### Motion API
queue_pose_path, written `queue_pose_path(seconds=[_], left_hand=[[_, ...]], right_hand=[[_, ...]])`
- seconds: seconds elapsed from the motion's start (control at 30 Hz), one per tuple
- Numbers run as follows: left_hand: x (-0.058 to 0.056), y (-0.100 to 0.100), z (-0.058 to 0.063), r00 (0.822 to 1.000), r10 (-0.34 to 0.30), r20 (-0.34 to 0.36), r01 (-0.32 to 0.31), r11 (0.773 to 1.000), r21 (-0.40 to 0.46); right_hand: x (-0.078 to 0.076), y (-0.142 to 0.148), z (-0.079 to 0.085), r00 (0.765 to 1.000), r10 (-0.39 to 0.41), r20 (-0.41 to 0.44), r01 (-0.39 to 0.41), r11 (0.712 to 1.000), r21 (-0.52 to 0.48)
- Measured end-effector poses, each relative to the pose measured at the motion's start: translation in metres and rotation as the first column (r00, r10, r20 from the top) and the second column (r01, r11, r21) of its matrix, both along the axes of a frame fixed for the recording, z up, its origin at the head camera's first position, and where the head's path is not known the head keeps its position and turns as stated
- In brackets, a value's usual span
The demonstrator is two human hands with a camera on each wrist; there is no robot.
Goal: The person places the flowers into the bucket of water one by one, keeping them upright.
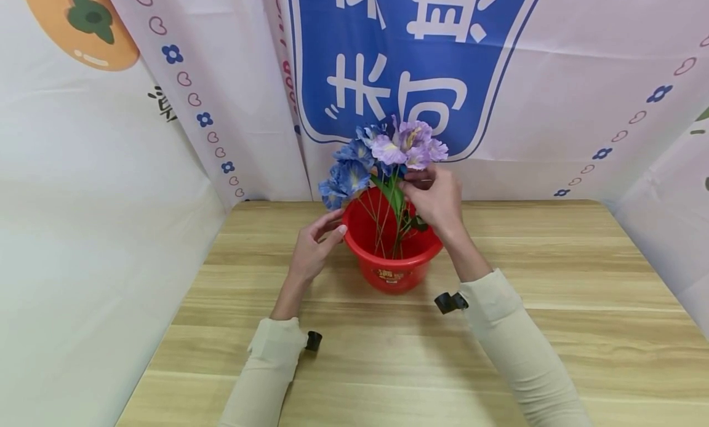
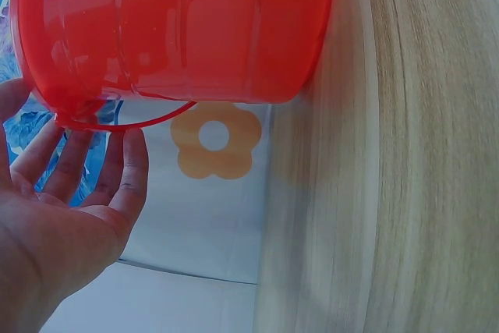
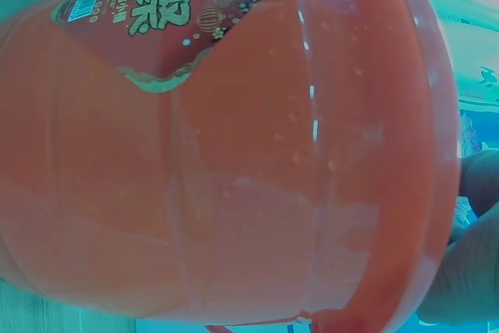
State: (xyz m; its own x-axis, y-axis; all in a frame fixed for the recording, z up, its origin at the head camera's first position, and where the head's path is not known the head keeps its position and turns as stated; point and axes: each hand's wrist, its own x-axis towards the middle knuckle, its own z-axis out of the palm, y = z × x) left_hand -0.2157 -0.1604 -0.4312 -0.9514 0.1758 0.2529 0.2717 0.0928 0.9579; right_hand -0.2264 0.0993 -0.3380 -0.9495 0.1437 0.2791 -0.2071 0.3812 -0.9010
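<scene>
A red plastic bucket (image 1: pixel 394 273) stands upright on the table, holding several artificial-looking flowers. Blue blossoms (image 1: pixel 351 176) lean left over the rim, and a pale purple flower (image 1: pixel 410 145) rises above them. Thin stems run down into the bucket beside a green leaf (image 1: pixel 394 196). My left hand (image 1: pixel 316 245) touches the bucket's left rim with fairly straight fingers, by the handle's end in the left wrist view. Above the right rim, my right hand (image 1: pixel 437 199) pinches a flower just under the blossoms; its fingertips partly hide the spot. The right wrist view shows mostly the bucket wall (image 3: pixel 234 177).
The bucket stands toward the back of the wood-grain table (image 1: pixel 354 371). Close behind hangs a printed cloth (image 1: pixel 249 76) with a blue sign pattern, and pale cloth also hangs at both sides. The thin red handle (image 2: pixel 160 121) hangs on the bucket's outside.
</scene>
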Motion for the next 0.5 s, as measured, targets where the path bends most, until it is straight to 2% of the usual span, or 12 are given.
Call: queue_pose_path(seconds=[0.5], left_hand=[[-0.0010,0.0004,-0.0012,1.000,-0.002,-0.005,0.002,1.000,0.005]], right_hand=[[0.0044,0.0009,0.0016,1.000,0.016,-0.009,-0.016,0.999,-0.036]])
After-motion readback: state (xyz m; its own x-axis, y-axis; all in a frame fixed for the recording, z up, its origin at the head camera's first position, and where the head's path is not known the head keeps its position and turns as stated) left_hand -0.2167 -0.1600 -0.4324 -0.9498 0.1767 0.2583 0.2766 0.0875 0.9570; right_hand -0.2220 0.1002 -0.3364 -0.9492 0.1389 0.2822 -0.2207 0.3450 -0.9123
